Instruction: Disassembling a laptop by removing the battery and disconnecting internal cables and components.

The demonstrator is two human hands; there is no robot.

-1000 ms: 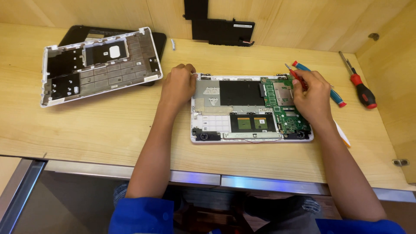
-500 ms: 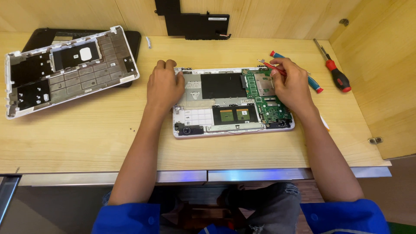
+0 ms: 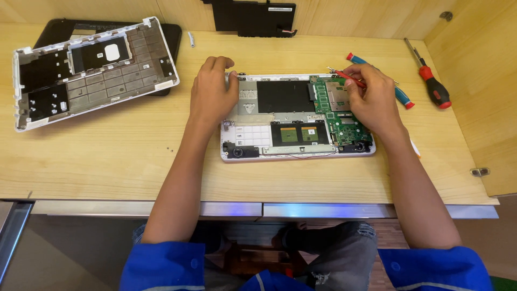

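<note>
An opened laptop base [image 3: 296, 116] is laid flat on the wooden worktop [image 3: 134, 161], its green circuit board [image 3: 339, 110] exposed at the right. Its upper left corner is pressed by the left hand [image 3: 212, 91]. A thin red tool [image 3: 350, 79] is pinched in the right hand [image 3: 374, 102] over the board. A detached keyboard frame [image 3: 91, 70] is seen far left, and a red screwdriver [image 3: 431, 83] and a blue one [image 3: 401, 96] lie at the right.

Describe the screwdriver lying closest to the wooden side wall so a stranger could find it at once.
Start at the opened laptop base in the middle of the wooden table, then look toward the far right corner. Two tools lie loose there; the red-and-black screwdriver is the one nearer the side wall. Its neighbour, the blue-handled tool with red ends, lies beside the right hand.
</note>
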